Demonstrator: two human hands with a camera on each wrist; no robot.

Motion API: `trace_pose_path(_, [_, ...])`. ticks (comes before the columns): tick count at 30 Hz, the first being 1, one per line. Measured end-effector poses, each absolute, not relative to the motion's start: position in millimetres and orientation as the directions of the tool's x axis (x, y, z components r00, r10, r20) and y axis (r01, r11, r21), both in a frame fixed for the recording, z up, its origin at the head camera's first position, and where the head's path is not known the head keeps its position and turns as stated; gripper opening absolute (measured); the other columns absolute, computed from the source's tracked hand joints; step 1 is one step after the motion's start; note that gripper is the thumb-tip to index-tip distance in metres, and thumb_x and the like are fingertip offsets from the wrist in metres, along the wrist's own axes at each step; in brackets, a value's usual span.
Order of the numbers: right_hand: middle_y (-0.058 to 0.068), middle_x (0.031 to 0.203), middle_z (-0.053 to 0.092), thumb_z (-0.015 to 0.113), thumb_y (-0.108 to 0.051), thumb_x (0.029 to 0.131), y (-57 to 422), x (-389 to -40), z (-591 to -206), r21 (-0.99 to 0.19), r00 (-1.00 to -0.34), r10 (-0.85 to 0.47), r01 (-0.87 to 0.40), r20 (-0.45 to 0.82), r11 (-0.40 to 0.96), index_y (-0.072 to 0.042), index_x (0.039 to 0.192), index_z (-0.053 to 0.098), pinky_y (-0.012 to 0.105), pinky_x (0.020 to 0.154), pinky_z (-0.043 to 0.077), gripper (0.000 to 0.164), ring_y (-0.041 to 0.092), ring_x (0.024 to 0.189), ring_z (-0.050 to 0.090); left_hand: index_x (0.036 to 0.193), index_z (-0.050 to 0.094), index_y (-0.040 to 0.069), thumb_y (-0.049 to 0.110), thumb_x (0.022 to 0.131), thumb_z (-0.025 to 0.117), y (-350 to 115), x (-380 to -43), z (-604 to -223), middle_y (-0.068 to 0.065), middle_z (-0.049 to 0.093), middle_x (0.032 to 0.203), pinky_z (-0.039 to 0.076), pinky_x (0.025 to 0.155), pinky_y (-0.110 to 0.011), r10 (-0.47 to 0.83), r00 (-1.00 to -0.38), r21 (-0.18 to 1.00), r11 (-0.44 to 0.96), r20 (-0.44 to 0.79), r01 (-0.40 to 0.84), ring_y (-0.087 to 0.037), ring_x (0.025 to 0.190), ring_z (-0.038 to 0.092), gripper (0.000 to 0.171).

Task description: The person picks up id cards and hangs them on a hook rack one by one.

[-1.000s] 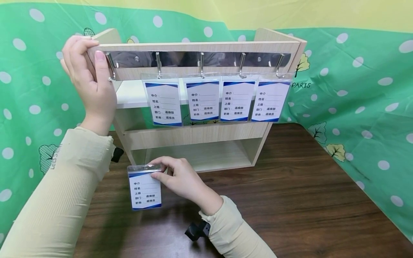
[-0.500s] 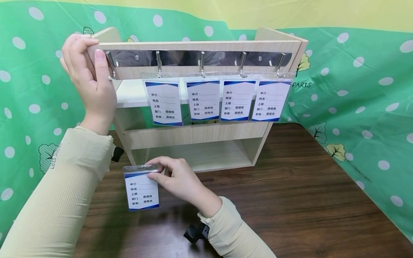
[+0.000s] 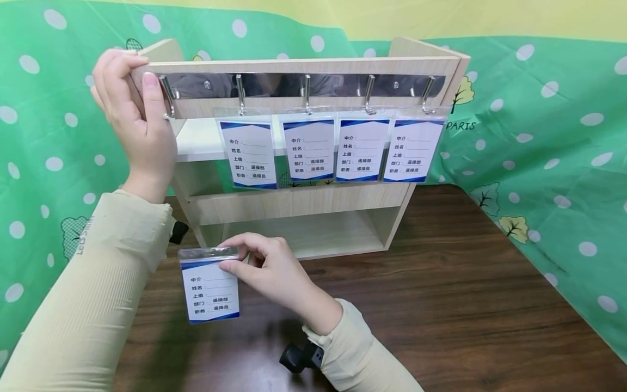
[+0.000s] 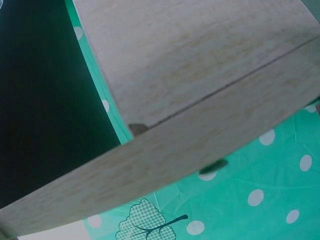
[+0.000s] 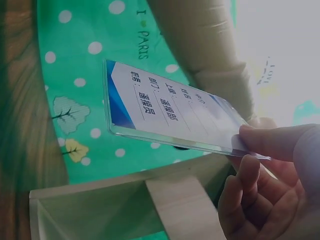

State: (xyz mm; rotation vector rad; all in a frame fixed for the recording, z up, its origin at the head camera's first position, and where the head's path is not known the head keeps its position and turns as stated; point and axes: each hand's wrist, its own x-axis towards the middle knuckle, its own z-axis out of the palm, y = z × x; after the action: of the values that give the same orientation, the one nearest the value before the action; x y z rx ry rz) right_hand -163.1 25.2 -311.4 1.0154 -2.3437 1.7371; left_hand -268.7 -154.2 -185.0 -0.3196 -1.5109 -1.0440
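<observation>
My right hand (image 3: 274,272) pinches the upper right corner of a clear badge holder (image 3: 210,288) with a white and blue card in it, held above the table in front of the rack. In the right wrist view, thumb and fingers clasp one end of that badge holder (image 5: 170,110). My left hand (image 3: 139,120) grips the top left corner of the wooden shelf rack (image 3: 303,204), thumb on the front board. Beside that thumb, the leftmost hook (image 3: 168,98) bears no badge. Several badge holders (image 3: 249,152) hang from the hooks to its right.
A shiny metal hook strip (image 3: 338,85) runs along the rack's top board. The rack stands on a dark wooden table (image 3: 465,283). A green dotted cloth (image 3: 548,163) hangs behind and at both sides. In the left wrist view, only rack boards (image 4: 200,65) and cloth show.
My right hand has drawn the badge holder slightly left, and it looks a little larger. The left hand keeps its grip on the rack's corner. The head view has shifted slightly.
</observation>
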Motion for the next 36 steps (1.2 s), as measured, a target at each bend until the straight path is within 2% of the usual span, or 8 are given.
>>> trace_pose_path(6, [0.006, 0.078, 0.06, 0.071, -0.01, 0.088, 28, -156, -303, -0.841, -0.774, -0.471, -0.529, 0.423, 0.115, -0.005, 0.111, 0.07, 0.017, 0.051, 0.032, 0.023, 0.0, 0.055, 0.04, 0.111, 0.061, 0.014, 0.016, 0.095, 0.044, -155, -270, -185, 0.013, 0.049, 0.116, 0.014, 0.115, -0.024, -0.352, -0.25, 0.418, 0.565, 0.902, 0.712, -0.003, 0.119, 0.043, 0.023])
trace_pose_path(14, [0.006, 0.076, 0.059, 0.07, -0.008, 0.089, 37, -155, -295, -0.817, -0.75, -0.473, -0.567, 0.462, 0.102, -0.006, 0.109, 0.072, 0.019, 0.052, 0.035, 0.021, 0.002, 0.055, 0.041, 0.109, 0.062, 0.013, 0.018, 0.094, 0.045, -154, -270, -186, 0.013, 0.05, 0.116, 0.018, 0.114, -0.024, -0.353, -0.249, 0.416, 0.559, 0.902, 0.717, -0.003, 0.119, 0.044, 0.023])
trace_pose_path(28, [0.002, 0.07, 0.056, 0.072, -0.009, 0.087, 40, -166, -266, -0.697, -0.657, -0.491, -0.705, 0.571, 0.133, -0.005, 0.106, 0.072, 0.02, 0.048, 0.033, 0.02, 0.003, 0.052, 0.04, 0.109, 0.061, 0.013, 0.018, 0.094, 0.045, -158, -272, -187, 0.013, 0.049, 0.116, 0.019, 0.112, -0.024, -0.356, -0.244, 0.415, 0.564, 0.902, 0.714, -0.003, 0.12, 0.043, 0.023])
trace_pose_path(36, [0.002, 0.069, 0.058, 0.073, -0.009, 0.087, 39, -172, -257, -0.664, -0.64, -0.481, -0.733, 0.599, 0.148, -0.004, 0.106, 0.072, 0.021, 0.05, 0.034, 0.02, 0.004, 0.053, 0.041, 0.11, 0.062, 0.012, 0.019, 0.094, 0.046, -158, -274, -187, 0.011, 0.05, 0.118, 0.02, 0.112, -0.024, -0.355, -0.246, 0.416, 0.561, 0.902, 0.715, -0.003, 0.121, 0.042, 0.023])
